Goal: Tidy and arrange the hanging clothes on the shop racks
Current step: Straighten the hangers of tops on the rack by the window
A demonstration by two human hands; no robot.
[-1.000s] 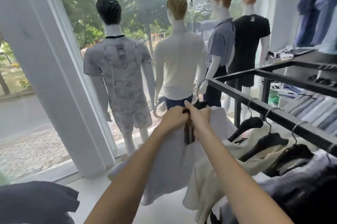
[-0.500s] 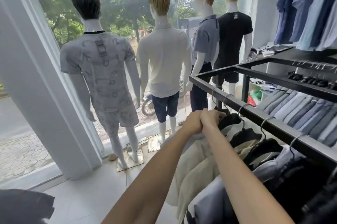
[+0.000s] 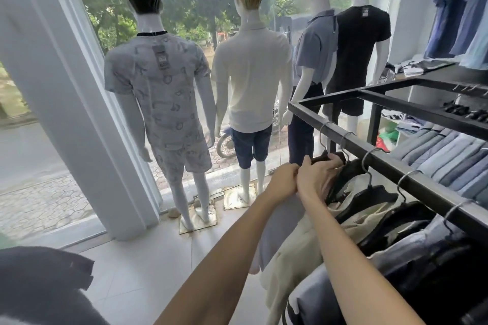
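Note:
A black metal rack rail [image 3: 390, 168] runs from the middle toward the right edge, with several black hangers hooked on it. The first hanger [image 3: 323, 157] at the rail's near end carries a pale grey-white shirt [image 3: 272, 240]. My right hand [image 3: 315, 178] grips that hanger's dark shoulder, fingers curled over it. My left hand [image 3: 282, 182] pinches the shirt's top right beside it, touching my right hand. A cream shirt [image 3: 298, 248] hangs just behind, then dark and blue-grey garments [image 3: 412, 253].
Several dressed mannequins [image 3: 250, 60] stand at the shop window beyond the rack. A white pillar [image 3: 60, 92] rises at left. Folded shirts [image 3: 443, 155] lie under the rack's far side, blue shirts [image 3: 459, 7] hang top right, and dark cloth [image 3: 39, 282] lies bottom left.
Both hands carried the pale shirt on its hanger to the right and hooked it on the rail's near end; it now hangs against the cream shirt.

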